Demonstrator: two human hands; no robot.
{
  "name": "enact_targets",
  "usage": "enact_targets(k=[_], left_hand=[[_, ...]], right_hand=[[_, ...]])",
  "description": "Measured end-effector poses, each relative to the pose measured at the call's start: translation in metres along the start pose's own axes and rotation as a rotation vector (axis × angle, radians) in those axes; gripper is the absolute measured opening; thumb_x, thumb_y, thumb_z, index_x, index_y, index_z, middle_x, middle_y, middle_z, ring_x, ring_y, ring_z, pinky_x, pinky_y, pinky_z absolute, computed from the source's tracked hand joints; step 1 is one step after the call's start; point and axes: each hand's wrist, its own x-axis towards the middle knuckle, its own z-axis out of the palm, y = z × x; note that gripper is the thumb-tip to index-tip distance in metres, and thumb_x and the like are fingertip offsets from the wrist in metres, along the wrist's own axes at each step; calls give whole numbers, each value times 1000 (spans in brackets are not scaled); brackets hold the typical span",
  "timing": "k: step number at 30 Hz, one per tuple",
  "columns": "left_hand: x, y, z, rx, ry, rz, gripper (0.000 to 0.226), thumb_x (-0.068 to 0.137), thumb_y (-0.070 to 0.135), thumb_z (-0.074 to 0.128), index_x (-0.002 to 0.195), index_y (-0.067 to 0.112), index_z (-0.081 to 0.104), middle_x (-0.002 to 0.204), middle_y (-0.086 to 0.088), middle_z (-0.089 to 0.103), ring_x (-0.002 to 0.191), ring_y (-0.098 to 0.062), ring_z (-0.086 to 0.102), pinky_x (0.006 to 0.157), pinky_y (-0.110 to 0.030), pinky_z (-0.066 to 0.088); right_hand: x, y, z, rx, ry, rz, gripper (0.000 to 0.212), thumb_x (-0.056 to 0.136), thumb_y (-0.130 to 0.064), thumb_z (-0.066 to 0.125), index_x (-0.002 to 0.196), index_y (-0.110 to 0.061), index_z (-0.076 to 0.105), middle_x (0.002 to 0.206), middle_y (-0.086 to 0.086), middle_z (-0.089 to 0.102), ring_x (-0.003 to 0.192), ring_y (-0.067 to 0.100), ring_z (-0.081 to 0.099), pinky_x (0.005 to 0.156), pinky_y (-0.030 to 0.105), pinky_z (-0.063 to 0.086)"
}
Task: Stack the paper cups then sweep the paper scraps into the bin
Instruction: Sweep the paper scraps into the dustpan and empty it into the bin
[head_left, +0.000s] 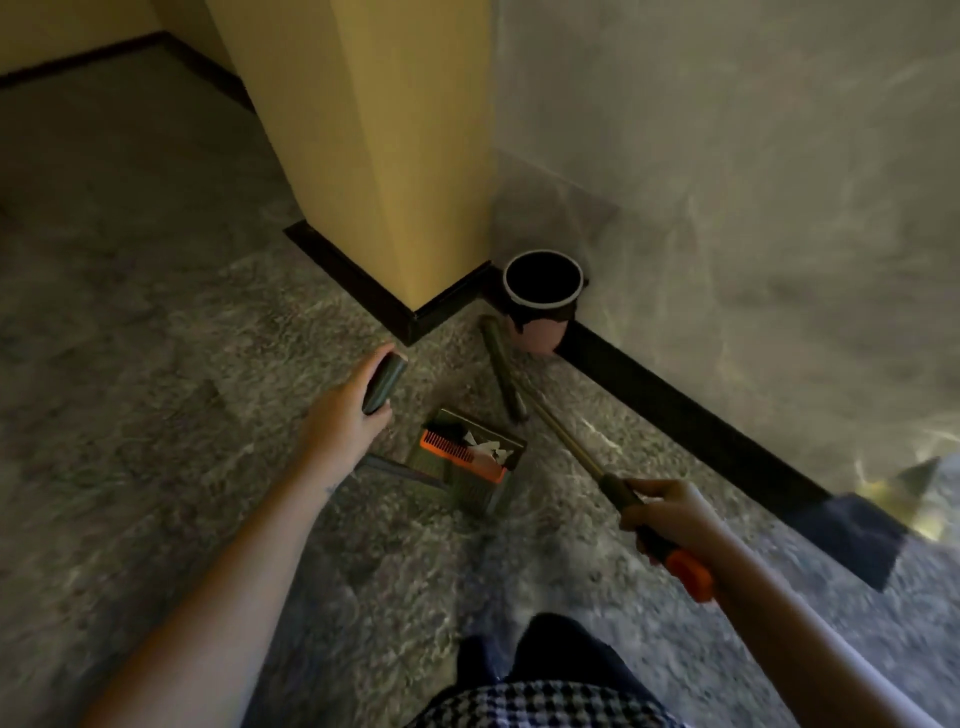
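My left hand (347, 415) grips the dark top of the dustpan's upright handle (384, 382). The dustpan (467, 457) sits on the floor below it, with an orange comb edge and white paper scraps (488, 448) inside. My right hand (670, 512) grips the broom handle (566, 447), whose orange end pokes out behind my wrist. The broom's head (501, 366) rests on the floor between the dustpan and the bin. The bin (543, 291), pink with a dark liner, stands in the corner against the wall. No paper cups are in view.
A yellow pillar (384, 156) with a black skirting stands just left of the bin. A grey wall (753, 208) with a black skirting runs to the right. Speckled floor (156, 312) spreads left and toward me. My legs show at the bottom.
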Motion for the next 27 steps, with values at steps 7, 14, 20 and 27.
enact_targets(k=[7, 14, 20, 27], left_hand=[[145, -36, -3, 70, -158, 102, 71, 91, 12, 59, 146, 40, 25, 115, -13, 60, 77, -25, 63, 63, -46, 54], [282, -76, 5, 90, -262, 137, 69, 92, 15, 58, 147, 40, 24, 97, -8, 61, 64, -19, 56, 51, -34, 40], [380, -93, 5, 76, -353, 212, 70, 92, 14, 58, 146, 40, 24, 71, 7, 49, 56, -6, 48, 44, -22, 30], [482, -106, 15, 146, -577, 382, 67, 94, 19, 55, 145, 46, 22, 86, 1, 58, 70, -16, 57, 53, -36, 44]], right_hand=[[80, -74, 17, 85, 26, 122, 54, 81, 2, 64, 131, -15, 51, 81, 15, 64, 48, 15, 58, 41, 22, 49], [179, -136, 25, 145, 72, 263, 60, 80, 3, 65, 134, -17, 49, 87, 17, 61, 54, 18, 58, 40, 21, 48], [214, -194, 37, 169, 102, 339, 58, 81, 3, 64, 134, -14, 49, 87, 17, 61, 55, 18, 57, 40, 21, 46], [238, -231, 81, 206, 194, 386, 54, 79, 7, 62, 130, -7, 54, 73, 16, 60, 45, 16, 56, 39, 22, 46]])
